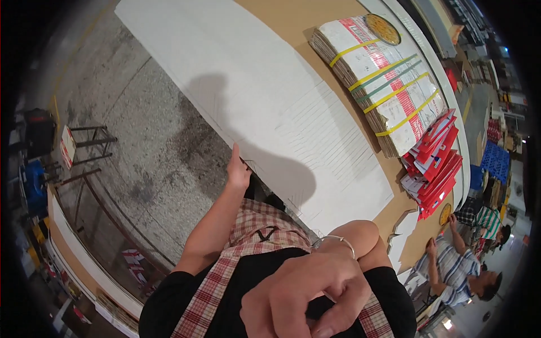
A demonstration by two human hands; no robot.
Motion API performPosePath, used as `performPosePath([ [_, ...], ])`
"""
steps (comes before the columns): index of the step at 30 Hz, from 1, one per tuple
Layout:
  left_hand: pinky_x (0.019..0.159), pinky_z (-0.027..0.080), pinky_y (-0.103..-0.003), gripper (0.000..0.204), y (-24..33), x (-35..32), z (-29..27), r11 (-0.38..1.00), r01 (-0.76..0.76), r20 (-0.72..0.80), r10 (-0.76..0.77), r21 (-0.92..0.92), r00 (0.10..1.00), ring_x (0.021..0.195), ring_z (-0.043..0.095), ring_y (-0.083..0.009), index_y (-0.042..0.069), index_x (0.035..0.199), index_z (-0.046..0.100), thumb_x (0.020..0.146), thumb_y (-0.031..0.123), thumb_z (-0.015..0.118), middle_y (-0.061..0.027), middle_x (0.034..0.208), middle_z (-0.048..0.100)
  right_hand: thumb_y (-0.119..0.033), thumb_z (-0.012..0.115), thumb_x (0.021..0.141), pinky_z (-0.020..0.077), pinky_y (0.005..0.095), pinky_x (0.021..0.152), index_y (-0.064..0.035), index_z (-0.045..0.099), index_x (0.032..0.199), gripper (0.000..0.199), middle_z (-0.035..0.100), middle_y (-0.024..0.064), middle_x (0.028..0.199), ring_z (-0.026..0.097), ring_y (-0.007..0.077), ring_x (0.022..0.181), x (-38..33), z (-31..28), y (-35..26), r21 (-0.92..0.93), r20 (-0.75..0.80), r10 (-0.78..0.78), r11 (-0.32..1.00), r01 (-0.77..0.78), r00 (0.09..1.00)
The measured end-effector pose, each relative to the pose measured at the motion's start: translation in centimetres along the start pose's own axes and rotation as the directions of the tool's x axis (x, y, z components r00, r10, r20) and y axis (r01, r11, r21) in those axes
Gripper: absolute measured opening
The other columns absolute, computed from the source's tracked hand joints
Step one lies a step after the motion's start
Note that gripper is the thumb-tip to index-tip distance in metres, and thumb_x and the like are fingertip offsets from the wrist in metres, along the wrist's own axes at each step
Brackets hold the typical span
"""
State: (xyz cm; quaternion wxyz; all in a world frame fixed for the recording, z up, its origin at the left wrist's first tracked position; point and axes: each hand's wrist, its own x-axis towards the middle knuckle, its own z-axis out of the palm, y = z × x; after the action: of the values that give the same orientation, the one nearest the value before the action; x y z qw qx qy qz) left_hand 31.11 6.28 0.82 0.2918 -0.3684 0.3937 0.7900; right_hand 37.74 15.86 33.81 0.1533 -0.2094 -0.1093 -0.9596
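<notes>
A large white sheet (pixel 282 107) with rows of thin lines lies over the table. At its near left edge is my left hand (pixel 239 172), one finger pointing forward and the others closed. A small dark thing shows beside these fingers, too little to name. My right hand (pixel 307 293) is raised close in front of my chest, fingers curled, with a bangle (pixel 344 241) on the wrist. Whatever it may hold is hidden. I wear a checked apron (pixel 265 225).
Strapped flat cardboard (pixel 383 79) lies on the brown tabletop (pixel 282 19), with a round yellow-topped thing (pixel 383 28) on it. Red-and-white folded packages (pixel 434 163) are piled beside it. Two people work at the right. A stool (pixel 90 143) stands on the concrete floor (pixel 141 129).
</notes>
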Motion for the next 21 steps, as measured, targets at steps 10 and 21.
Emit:
performPosePath([
  [10, 0.099, 0.035, -0.040, 0.063, -0.5, -0.5, -0.1, 0.999, 0.038, -0.023, -0.038, -0.018, 0.999, 0.118, 0.044, -0.0235, 0.009, 0.135, 0.036, 0.088, 0.048, 0.052, -0.0057, 0.130, 0.046, -0.008, 0.055, 0.079, 0.0425, 0.0296, 0.069, 0.0033, 0.050, 0.092, 0.019, 0.050, 0.0137, 0.093, 0.051, 0.0214, 0.081, 0.3, 1.7, -2.1, -0.193, 0.038, 0.098, 0.977, -0.089, 0.994],
  [21, 0.098, 0.033, -0.047, 0.064, -1.0, -1.0, -1.3, 0.999, 0.004, 0.034, -0.005, 0.034, 0.999, 0.116, 0.046, -0.0239, 0.010, 0.131, 0.038, 0.086, 0.054, 0.051, -0.0073, 0.128, 0.047, -0.011, 0.061, 0.082, 0.0454, 0.0349, 0.079, -0.0027, 0.054, 0.094, 0.016, 0.057, 0.0137, 0.100, 0.056, 0.0242, 0.092, -3.3, 0.2, -5.8, -0.611, -0.198, 0.080, 0.769, -0.187, 0.977],
])
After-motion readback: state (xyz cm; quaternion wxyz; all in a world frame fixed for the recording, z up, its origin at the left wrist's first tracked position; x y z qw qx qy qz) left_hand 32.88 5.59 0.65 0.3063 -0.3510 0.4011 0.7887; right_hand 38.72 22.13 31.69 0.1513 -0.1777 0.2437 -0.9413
